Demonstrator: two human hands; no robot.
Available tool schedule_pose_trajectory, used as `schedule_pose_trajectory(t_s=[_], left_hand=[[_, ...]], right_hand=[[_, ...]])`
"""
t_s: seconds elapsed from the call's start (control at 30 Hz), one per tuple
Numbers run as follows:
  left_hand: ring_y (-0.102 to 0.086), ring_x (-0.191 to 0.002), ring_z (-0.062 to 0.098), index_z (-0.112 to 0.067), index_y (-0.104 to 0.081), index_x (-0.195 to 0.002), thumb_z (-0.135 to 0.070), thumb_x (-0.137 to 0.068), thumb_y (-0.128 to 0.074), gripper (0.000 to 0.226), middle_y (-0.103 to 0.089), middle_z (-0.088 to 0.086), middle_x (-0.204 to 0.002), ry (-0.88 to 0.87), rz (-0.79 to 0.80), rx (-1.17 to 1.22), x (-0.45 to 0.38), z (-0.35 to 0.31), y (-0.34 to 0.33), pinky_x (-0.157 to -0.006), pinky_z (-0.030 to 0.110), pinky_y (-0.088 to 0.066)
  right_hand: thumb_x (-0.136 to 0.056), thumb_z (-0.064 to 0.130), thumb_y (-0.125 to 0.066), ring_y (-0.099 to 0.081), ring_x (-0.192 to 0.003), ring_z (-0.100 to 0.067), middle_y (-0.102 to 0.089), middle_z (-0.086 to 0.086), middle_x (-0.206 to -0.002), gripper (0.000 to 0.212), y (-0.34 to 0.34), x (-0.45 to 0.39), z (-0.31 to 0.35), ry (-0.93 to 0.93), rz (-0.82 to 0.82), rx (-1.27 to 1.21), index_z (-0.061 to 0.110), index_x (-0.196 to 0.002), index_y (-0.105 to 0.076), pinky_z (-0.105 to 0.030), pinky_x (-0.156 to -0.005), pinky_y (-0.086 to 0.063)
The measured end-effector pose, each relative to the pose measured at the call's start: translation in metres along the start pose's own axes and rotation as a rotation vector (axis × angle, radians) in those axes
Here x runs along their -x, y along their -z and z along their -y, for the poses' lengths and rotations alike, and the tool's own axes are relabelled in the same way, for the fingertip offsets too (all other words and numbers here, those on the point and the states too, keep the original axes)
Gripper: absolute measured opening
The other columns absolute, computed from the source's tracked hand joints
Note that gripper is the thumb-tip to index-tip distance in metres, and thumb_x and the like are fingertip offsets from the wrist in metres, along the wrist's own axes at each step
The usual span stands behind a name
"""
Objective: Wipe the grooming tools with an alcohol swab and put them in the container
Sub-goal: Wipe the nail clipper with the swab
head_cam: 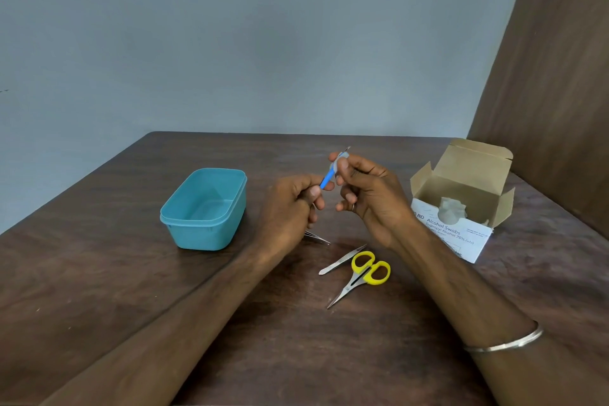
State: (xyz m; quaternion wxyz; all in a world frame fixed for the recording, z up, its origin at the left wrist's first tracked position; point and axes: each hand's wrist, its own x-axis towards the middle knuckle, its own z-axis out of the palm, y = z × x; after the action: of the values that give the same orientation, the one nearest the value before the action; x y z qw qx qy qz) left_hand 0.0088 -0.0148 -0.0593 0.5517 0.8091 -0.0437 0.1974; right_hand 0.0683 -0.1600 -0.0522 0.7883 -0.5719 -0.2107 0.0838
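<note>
A blue-handled tool (327,179) is held above the table (99,273), its lower end gripped in the curled left hand (290,204). A swab (336,164) is pinched around its upper part by the right hand (369,188). Tweezers (341,260) and scissors (361,275) lie nearby; the teal container (204,208) is seen left, a swab box (461,208) right.
</note>
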Motion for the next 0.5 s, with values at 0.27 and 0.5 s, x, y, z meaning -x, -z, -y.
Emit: schedule_pose_trajectory(t_s=[0.27,0.5], left_hand=[[-0.057,-0.056,0.015,-0.023,-0.052,-0.124,-0.005,-0.100,-0.052,0.030,-0.065,0.001,-0.069,0.048,-0.062,0.186,-0.002,0.000,0.002,-0.059,0.039,-0.051],[-0.070,-0.067,0.016,-0.024,-0.062,-0.120,-0.018,-0.100,-0.054,0.022,-0.073,-0.001,-0.078,0.051,-0.061,0.131,-0.006,0.002,0.005,-0.065,0.042,-0.059]], right_hand=[[-0.090,0.025,-0.067,-0.037,-0.049,-0.011,-0.054,0.000,-0.071,0.022,-0.003,0.001,-0.007,-0.006,0.086,0.076,0.015,-0.107,-0.075,-0.031,-0.054,-0.052],[-0.096,0.018,-0.063,-0.039,-0.048,-0.011,-0.056,-0.002,-0.068,0.016,-0.004,0.001,-0.007,0.024,0.068,0.211,0.015,-0.104,-0.076,-0.031,-0.053,-0.052]])
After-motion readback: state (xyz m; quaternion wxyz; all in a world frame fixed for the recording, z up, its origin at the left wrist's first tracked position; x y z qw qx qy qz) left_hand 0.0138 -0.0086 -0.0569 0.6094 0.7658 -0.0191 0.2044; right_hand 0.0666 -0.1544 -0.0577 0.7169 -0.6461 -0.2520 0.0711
